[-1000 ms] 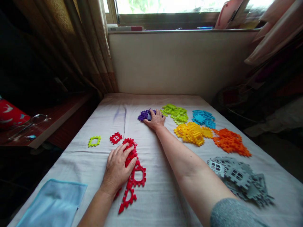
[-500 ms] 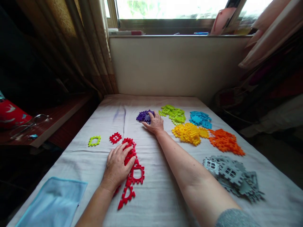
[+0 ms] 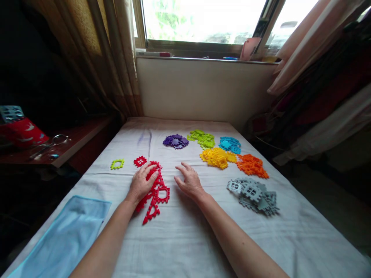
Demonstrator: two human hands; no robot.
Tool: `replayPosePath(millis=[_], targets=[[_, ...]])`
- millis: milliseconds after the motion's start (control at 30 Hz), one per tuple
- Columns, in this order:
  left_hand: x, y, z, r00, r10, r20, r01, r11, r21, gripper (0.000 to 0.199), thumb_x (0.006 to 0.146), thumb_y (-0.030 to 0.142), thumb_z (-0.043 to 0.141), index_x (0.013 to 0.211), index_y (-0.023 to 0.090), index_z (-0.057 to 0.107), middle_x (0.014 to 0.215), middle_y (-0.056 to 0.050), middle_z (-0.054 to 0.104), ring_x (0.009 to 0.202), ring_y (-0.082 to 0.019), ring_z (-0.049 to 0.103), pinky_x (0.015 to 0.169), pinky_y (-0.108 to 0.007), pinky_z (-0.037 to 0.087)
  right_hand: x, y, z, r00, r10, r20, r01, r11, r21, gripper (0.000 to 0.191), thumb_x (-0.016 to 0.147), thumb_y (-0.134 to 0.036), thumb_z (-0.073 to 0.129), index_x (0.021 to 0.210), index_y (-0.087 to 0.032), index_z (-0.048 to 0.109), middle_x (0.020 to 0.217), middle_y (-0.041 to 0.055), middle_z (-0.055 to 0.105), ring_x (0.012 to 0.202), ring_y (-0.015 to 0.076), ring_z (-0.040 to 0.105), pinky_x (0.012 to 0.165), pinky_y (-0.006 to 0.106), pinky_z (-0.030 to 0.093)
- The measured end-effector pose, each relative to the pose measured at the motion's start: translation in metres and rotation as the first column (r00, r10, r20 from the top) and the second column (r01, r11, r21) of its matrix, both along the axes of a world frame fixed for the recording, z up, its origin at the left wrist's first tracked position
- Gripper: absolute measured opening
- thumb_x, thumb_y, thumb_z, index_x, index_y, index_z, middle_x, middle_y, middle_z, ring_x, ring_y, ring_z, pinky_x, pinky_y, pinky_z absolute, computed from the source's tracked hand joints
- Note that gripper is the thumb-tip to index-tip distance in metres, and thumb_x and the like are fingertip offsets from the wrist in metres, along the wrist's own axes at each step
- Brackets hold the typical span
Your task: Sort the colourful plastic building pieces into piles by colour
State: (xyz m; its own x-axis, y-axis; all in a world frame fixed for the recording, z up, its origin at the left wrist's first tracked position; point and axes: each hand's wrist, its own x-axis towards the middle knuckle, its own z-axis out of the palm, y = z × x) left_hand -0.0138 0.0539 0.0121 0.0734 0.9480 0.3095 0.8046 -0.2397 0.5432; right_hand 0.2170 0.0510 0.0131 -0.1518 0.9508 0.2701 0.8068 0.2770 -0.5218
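My left hand (image 3: 142,182) lies over a pile of red toothed building tiles (image 3: 162,194), fingers stretched out on top; part of the pile is hidden beneath it. A single red window tile (image 3: 140,161) is just beyond its fingertips, and a lime-green frame tile (image 3: 117,164) is farther left. My right hand (image 3: 189,180) is open with its fingers apart, nothing in it, to the right of the red pile. Beyond it is a heap of purple tiles (image 3: 176,141). Yellow tiles (image 3: 217,158) are heaped to its upper right.
Heaps of lime-green tiles (image 3: 202,138), blue tiles (image 3: 230,144), orange tiles (image 3: 252,166) and grey tiles (image 3: 255,196) occupy the right side of the sheet-covered surface (image 3: 179,247). A light-blue cloth (image 3: 66,231) lies front left. Glasses (image 3: 49,146) and a red container (image 3: 24,133) rest on a side table.
My right hand has left the purple heap and come back toward me, empty. My left hand stays on the red tiles. The camera view has tilted up and shifted right.
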Motion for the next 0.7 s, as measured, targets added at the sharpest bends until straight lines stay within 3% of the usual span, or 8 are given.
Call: replayPosePath(millis=[100, 233, 367, 467, 567, 633, 700], targets=[[-0.013, 0.016, 0.006, 0.999, 0.053, 0.004, -0.053, 0.998, 0.018, 0.053, 0.092, 0.053, 0.039, 0.123, 0.020, 0.066, 0.139, -0.012, 0.060, 0.132, -0.025, 0.052, 0.115, -0.042, 0.037, 0.005, -0.031, -0.003, 0.998, 0.064, 0.011, -0.064, 0.998, 0.005, 0.041, 0.083, -0.027, 0.065, 0.123, -0.024, 0.068, 0.141, 0.0117, 0.058, 0.127, 0.0241, 0.055, 0.108, 0.041, 0.043], [-0.025, 0.034, 0.012, 0.953, 0.256, -0.160, -0.269, 0.961, -0.067, 0.053, 0.089, 0.052, 0.045, 0.127, 0.020, 0.064, 0.146, -0.016, 0.052, 0.141, -0.033, 0.042, 0.118, -0.053, 0.027, 0.010, -0.053, -0.005, 0.995, 0.096, 0.025, -0.097, 0.995, 0.032, 0.039, 0.083, -0.026, 0.064, 0.122, -0.024, 0.068, 0.139, 0.0115, 0.060, 0.127, 0.0238, 0.056, 0.108, 0.042, 0.044], [-0.012, 0.033, 0.012, 0.960, 0.227, -0.167, -0.254, 0.952, -0.170, 0.050, 0.091, 0.051, 0.041, 0.128, 0.024, 0.062, 0.147, -0.014, 0.053, 0.141, -0.031, 0.042, 0.118, -0.060, 0.020, 0.014, -0.063, -0.005, 0.996, 0.090, 0.005, -0.090, 0.995, 0.029, 0.038, 0.084, -0.027, 0.063, 0.122, -0.021, 0.069, 0.135, 0.0121, 0.063, 0.125, 0.0240, 0.058, 0.109, 0.041, 0.044], [0.008, 0.021, 0.011, 0.995, 0.099, -0.002, -0.098, 0.980, -0.175, 0.051, 0.094, 0.051, 0.037, 0.126, 0.022, 0.063, 0.146, -0.013, 0.054, 0.141, -0.030, 0.043, 0.120, -0.060, 0.017, 0.016, -0.068, -0.004, 0.992, 0.127, -0.001, -0.127, 0.991, 0.030, 0.039, 0.084, -0.027, 0.062, 0.122, -0.021, 0.069, 0.132, 0.0109, 0.066, 0.126, 0.0249, 0.057, 0.111, 0.043, 0.040], [0.018, 0.004, 0.010, 0.991, 0.003, 0.133, 0.021, 0.984, -0.176, 0.059, 0.096, 0.057, 0.029, 0.128, 0.020, 0.062, 0.138, -0.011, 0.062, 0.135, -0.026, 0.051, 0.117, -0.049, 0.031, 0.014, -0.075, -0.003, 0.988, 0.153, 0.003, -0.153, 0.988, 0.023, 0.041, 0.084, -0.028, 0.063, 0.124, -0.022, 0.068, 0.131, 0.0098, 0.067, 0.127, 0.0262, 0.056, 0.112, 0.045, 0.039], [0.016, -0.005, 0.011, 0.953, -0.017, 0.303, 0.077, 0.980, -0.186, 0.067, 0.094, 0.066, 0.029, 0.130, 0.019, 0.061, 0.133, -0.011, 0.066, 0.129, -0.025, 0.056, 0.113, -0.043, 0.039, 0.012, -0.080, -0.002, 0.986, 0.169, 0.009, -0.169, 0.985, 0.020, 0.042, 0.083, -0.029, 0.064, 0.124, -0.022, 0.068, 0.132, 0.0099, 0.066, 0.127, 0.0268, 0.055, 0.112, 0.045, 0.039], [0.007, -0.012, 0.012, 0.840, 0.051, 0.540, 0.064, 0.979, -0.192, 0.073, 0.089, 0.073, 0.037, 0.128, 0.016, 0.061, 0.132, -0.014, 0.066, 0.127, -0.027, 0.058, 0.112, -0.042, 0.041, 0.009, -0.085, 0.000, 0.981, 0.193, 0.010, -0.193, 0.981, 0.024, 0.043, 0.083, -0.030, 0.065, 0.124, -0.022, 0.067, 0.132, 0.0101, 0.066, 0.128, 0.0270, 0.055, 0.112, 0.046, 0.039]])
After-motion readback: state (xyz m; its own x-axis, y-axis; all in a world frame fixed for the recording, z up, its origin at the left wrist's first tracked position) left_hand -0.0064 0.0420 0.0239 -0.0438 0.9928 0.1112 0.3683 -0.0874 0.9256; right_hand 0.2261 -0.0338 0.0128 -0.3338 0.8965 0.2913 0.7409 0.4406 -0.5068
